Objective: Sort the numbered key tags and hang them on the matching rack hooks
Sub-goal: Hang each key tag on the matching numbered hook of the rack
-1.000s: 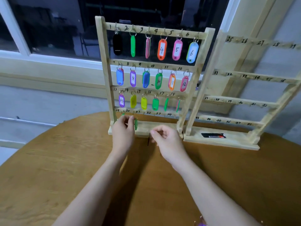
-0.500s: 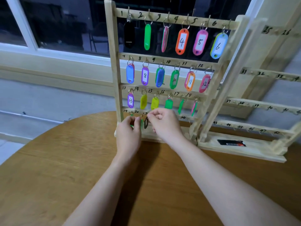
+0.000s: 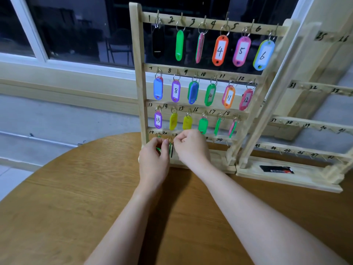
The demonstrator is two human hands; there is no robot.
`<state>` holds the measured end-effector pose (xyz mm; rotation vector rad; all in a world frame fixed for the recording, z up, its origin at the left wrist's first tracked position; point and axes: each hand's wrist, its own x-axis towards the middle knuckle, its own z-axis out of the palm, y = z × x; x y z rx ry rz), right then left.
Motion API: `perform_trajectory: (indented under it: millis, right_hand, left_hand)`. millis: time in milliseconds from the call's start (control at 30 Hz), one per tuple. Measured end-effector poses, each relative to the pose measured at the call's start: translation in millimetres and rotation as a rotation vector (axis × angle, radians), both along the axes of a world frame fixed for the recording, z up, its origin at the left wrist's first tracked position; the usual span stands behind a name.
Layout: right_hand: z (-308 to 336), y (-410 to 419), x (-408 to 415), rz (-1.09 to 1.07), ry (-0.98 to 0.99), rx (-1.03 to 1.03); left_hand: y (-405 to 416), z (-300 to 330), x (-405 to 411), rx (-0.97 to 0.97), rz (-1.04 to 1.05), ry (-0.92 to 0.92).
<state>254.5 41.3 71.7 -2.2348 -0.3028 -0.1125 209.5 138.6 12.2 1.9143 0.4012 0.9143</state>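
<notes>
Both hands work the bottom row of the wooden key rack, which stands at the far edge of the round surface. The right hand pinches the ring of a dark tag up at about hook 20/21, prob. so the ring can slip over the hook, while the left hand curls its fingers round a green tag under hook 19, apparently steadying it out of the way. Rows 1–18 are already filled w/ tags, hook 24 looks bare, and the second rack to the right has no tags, so I judge the sort approx. half done.
</notes>
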Motion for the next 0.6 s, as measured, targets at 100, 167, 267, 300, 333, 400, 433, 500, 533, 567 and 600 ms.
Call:
perform_trajectory:
  millis: [100, 167, 267, 300, 333, 400, 433, 500, 533, 567, 600]
  right_hand:
    - [-5, -3, -2, 0.014, -0.019, 0.001]
    - [-7, -6, -4, 0.029, -0.015, 0.001]
    - [-6, -12, -8, 0.092, -0.012, -0.027]
    - [-5, -17, -12, 0.123, -0.004, -0.043]
    - [-4, -22, -16, 0.154, 0.005, -0.067]
    - [0, -40, -29, 0.193, 0.000, -0.109]
    - [3, -51, -37, 0.196, 0.002, -0.117]
    - [7, -77, -54, 0.185, 0.032, -0.121]
    - [9, -91, -63, 0.173, 0.053, -0.117]
    - [9, -106, -71, 0.156, 0.074, -0.114]
    - [8, -121, -82, 0.140, 0.096, -0.108]
  left_hand:
    - [-2, 2, -2, -0.007, -0.003, -0.002]
    - [-5, 5, -4, -0.008, -0.009, 0.005]
    - [-5, 4, -7, 0.011, -0.001, 0.003]
    - [-4, 4, -9, 0.039, 0.024, 0.017]
    - [-4, 5, -12, 0.085, 0.058, 0.045]
    - [-6, 9, -21, 0.177, 0.114, 0.090]
    - [-8, 12, -27, 0.196, 0.122, 0.088]
    - [-15, 21, -42, 0.208, 0.107, 0.067]
    - [-20, 24, -48, 0.212, 0.083, 0.063]
    - [-25, 26, -54, 0.207, 0.038, 0.067]
    - [-33, 27, -61, 0.184, -0.031, 0.080]
